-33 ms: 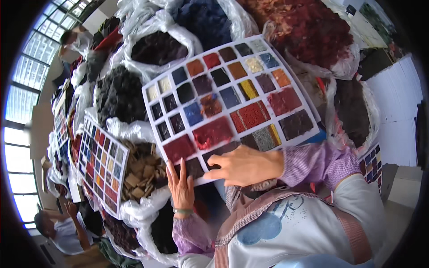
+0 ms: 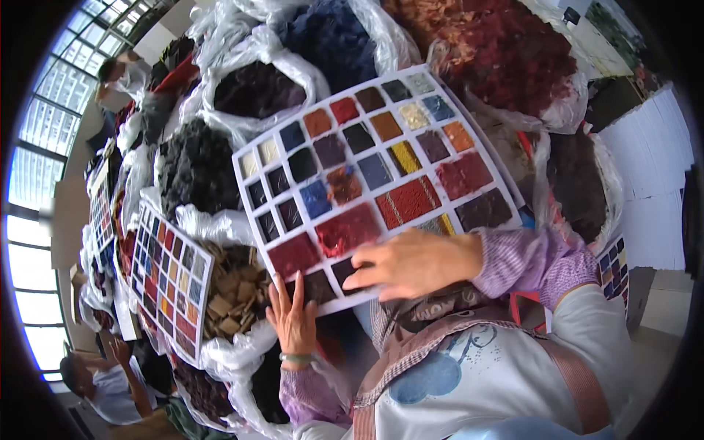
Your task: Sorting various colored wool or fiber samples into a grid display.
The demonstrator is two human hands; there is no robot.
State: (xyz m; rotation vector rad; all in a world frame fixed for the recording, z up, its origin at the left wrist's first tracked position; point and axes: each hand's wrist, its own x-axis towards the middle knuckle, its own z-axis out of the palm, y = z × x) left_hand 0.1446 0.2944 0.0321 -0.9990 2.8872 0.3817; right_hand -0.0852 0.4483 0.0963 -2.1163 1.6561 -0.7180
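A white grid board (image 2: pixel 433 227) carries rows of square swatches in red, blue, yellow, cream and dark tones; it lies tilted in front of me. My left hand (image 2: pixel 295 323) rests at the board's lower left corner, fingers stretched and spread on its edge. Over the bottom row, my right hand (image 2: pixel 422 264) is slightly blurred, its fingers bent and closed against a dark square (image 2: pixel 342 271). Whatever sits between those fingertips is hidden. Just above them are a glossy red swatch (image 2: pixel 348 229) and a dark red swatch (image 2: pixel 295 251).
Plastic-lined bags surround the board, holding blue fluff (image 2: pixel 326 37), red fluff (image 2: pixel 513 62), black fluff (image 2: pixel 194 165) and brown chips (image 2: pixel 233 293). Another swatch board (image 2: pixel 167 279) leans at left. A person (image 2: pixel 110 389) sits lower left; white sheets (image 2: pixel 645 176) stand at right.
My right hand has shifted a little to the right along the bottom row, covering more of the grey and yellow striped swatch. The left hand has slid slightly left and down.
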